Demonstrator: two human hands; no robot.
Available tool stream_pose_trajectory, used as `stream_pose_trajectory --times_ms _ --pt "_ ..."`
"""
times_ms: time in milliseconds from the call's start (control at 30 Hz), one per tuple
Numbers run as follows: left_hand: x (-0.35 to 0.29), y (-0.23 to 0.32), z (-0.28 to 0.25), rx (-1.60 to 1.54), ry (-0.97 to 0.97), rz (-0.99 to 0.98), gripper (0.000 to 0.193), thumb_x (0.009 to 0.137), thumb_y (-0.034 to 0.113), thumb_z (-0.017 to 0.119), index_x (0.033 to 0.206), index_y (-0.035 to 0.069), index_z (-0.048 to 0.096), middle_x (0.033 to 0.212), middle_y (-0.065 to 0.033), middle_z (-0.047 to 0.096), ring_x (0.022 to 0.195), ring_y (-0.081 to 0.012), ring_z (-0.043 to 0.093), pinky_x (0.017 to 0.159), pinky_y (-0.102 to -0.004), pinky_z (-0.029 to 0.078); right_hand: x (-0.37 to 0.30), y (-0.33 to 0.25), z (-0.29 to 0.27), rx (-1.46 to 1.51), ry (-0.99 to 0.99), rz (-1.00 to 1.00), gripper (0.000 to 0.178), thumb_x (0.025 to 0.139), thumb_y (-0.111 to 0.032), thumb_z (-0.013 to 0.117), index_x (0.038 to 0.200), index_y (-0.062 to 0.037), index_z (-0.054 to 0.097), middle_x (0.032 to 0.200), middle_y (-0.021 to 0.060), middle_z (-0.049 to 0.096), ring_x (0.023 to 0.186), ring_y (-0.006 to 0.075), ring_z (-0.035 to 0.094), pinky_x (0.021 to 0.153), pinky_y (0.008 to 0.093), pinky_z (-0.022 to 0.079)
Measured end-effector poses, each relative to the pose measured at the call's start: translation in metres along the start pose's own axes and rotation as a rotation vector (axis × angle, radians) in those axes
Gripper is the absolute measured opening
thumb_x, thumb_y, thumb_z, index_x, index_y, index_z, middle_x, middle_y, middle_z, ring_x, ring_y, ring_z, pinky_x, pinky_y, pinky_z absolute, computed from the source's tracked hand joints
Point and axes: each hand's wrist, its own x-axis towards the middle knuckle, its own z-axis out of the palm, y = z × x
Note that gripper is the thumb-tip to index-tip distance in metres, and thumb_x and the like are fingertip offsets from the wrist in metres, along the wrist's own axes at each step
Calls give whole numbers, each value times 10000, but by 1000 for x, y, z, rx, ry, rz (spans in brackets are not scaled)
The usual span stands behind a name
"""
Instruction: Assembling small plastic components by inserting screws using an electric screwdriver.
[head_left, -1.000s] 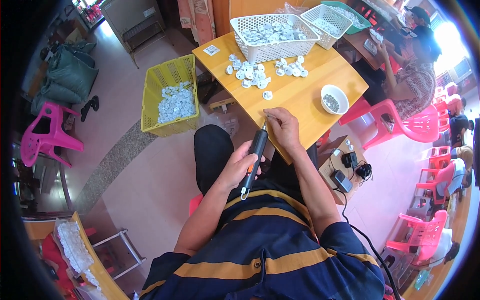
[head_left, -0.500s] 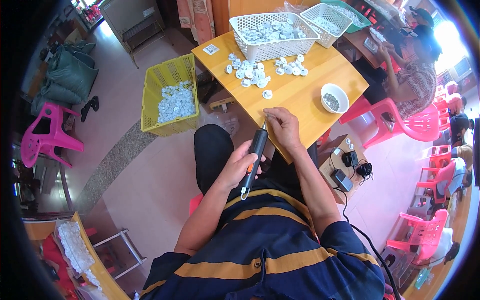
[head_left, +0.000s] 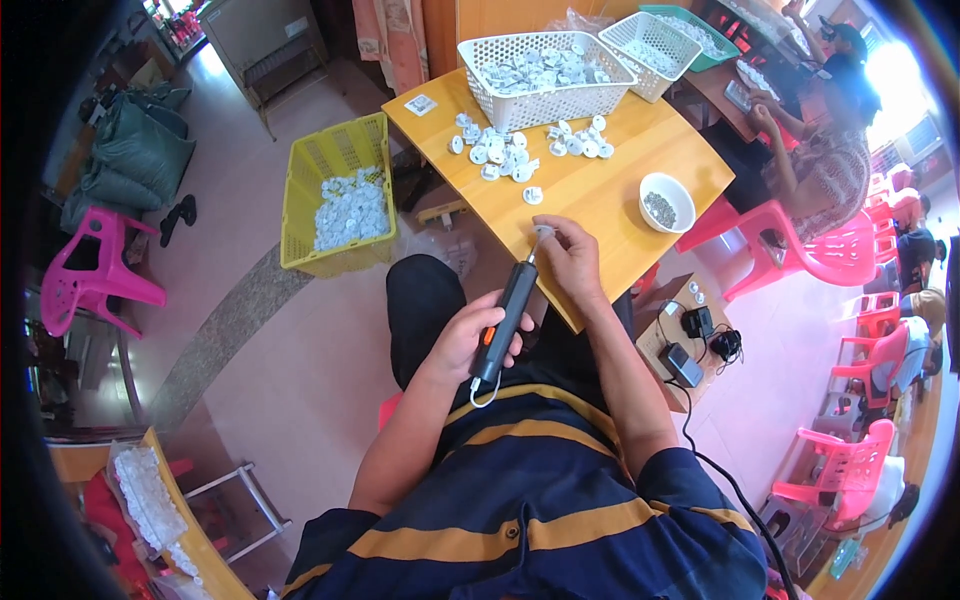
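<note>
My left hand (head_left: 468, 338) is wrapped around a black electric screwdriver (head_left: 505, 315) with an orange switch, its bit pointing up and away from me. At the bit's end, my right hand (head_left: 570, 258) pinches a small white plastic part (head_left: 544, 231) between thumb and fingers, by the table's near edge. The fingers partly cover that part, and whether a screw sits on the bit is too small to tell. Just beyond lies a single white part (head_left: 532, 196), with loose piles of similar parts (head_left: 500, 152) farther back. A white bowl (head_left: 683, 222) of small metal screws stands to the right.
White baskets (head_left: 545, 108) of parts stand at the back of the wooden table (head_left: 610, 225). On the floor at left is a yellow crate (head_left: 290, 225) of white pieces. A box with power adapters (head_left: 683, 365) and a cable is at right. A co-worker (head_left: 825, 190) sits beyond.
The white part between my right fingers now shows more clearly. The screwdriver's tip has drawn slightly toward me, and its cable end has shifted a little left.
</note>
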Motion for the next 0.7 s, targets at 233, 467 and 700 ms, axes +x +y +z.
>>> stream_pose_trajectory --times_ms 233,467,700 --pt "-3 4 -3 67 60 -1 421 977 168 526 1365 15 471 1062 -124 666 759 -167 681 609 -294 598 32 -13 -7 -487 126 -289 204 898 -43 679 1087 -80 749 952 145 712 804 271 695 749 353 556" --pt "-2 5 -3 58 109 31 397 976 157 539 1343 22 475 1050 -134 667 759 -185 682 611 -319 600 76 -7 22 -690 67 -246 218 842 -90 704 1057 -74 740 1002 186 707 911 380 691 813 444 560" --pt "-2 1 -7 46 122 21 402 984 136 527 1363 19 464 1051 -145 668 756 -197 684 625 -328 601 85 -17 5 -599 43 -217 458 825 -79 688 1280 -78 642 1310 222 601 1084 392 652 944 448 542"
